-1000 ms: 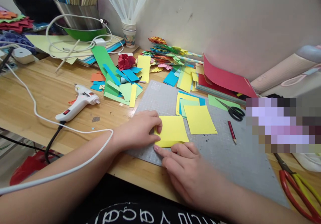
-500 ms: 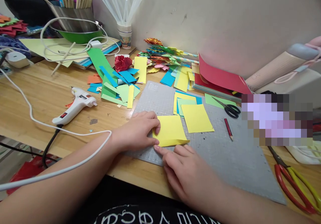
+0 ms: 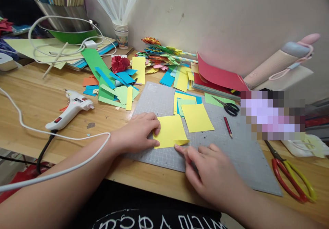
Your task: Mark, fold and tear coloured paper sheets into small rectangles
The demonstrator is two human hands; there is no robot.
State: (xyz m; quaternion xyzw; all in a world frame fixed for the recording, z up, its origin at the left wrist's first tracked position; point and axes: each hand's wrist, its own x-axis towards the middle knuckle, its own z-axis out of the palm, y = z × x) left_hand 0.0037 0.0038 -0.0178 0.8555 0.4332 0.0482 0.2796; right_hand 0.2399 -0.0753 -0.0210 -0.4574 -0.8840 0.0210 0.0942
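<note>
A square sheet of yellow paper (image 3: 169, 129) lies on the grey cutting mat (image 3: 154, 100). My left hand (image 3: 138, 131) holds down its left side, thumb at the lower corner and curled fingers above. At the lower edge, the outstretched index finger of my right hand (image 3: 205, 167) touches the paper; its other fingers are bent with nothing seen in them. A short flap at the lower right corner stands folded up. Just right of this sheet, another yellow square (image 3: 197, 117) overlaps a small stack of blue, green and yellow paper.
A glue gun (image 3: 69, 109) lies at left, its cable near my left arm. Black scissors (image 3: 231, 109), a red pencil (image 3: 227, 127) and red-yellow scissors (image 3: 293, 177) lie at right. Behind are paper scraps (image 3: 123, 95), a red paper flower (image 3: 120, 64) and a cup of glue sticks (image 3: 121, 37).
My right index finger has slid rightward along the sheet's lower edge. The strip raised along that edge now lies flat except at the right corner. My left hand stays on the sheet.
</note>
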